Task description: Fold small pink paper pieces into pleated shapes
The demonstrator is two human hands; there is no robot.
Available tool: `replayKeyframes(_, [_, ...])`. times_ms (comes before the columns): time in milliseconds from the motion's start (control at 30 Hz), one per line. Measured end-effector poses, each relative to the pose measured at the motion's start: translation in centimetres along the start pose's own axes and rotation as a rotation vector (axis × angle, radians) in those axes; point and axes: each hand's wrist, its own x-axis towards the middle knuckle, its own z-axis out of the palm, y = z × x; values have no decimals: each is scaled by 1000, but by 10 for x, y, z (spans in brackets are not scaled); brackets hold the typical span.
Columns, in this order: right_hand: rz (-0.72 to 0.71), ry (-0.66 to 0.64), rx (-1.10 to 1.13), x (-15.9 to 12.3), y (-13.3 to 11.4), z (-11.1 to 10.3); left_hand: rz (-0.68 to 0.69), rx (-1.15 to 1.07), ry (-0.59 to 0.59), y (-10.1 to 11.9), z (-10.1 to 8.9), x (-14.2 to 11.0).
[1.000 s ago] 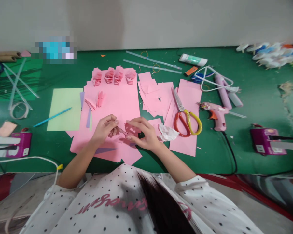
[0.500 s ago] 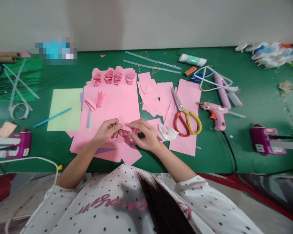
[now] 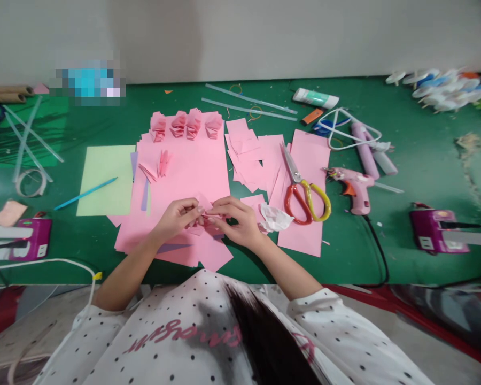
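Observation:
Between my hands is a small piece of folded pink paper [image 3: 203, 205], partly hidden by the fingers. My left hand [image 3: 182, 215] pinches its left side. My right hand [image 3: 236, 219] is closed on its right side with thumb and fingertips. Beneath them lies a stack of pink paper sheets [image 3: 184, 176]. Along the stack's far edge stand several pleated pink paper pieces [image 3: 193, 125]. Closer to my left hand are a folded pink strip [image 3: 147, 172] and a small pleated piece [image 3: 164, 163]. A crumpled white tissue [image 3: 276, 218] lies just right of my right hand.
Scissors [image 3: 300, 187] with red and yellow handles rest on pink sheets to the right. A pink glue gun [image 3: 355, 187] with its black cord lies beyond. On the left are a blue pen [image 3: 86, 193] on pale green paper [image 3: 100, 160] and a tape roll [image 3: 31, 183].
My left fingers have shifted slightly right, nearer my right fingertips. The folded pink paper between them has turned a little and shows differently. The things around have stayed put.

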Motion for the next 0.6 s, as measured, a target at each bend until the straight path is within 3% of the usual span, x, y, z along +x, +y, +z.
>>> replayKeyframes(433, [183, 40, 29, 2, -4, 3, 42, 163, -28, -2, 2, 1])
replayKeyframes(600, [273, 74, 67, 1, -5, 4, 206, 344, 145, -6, 5, 0])
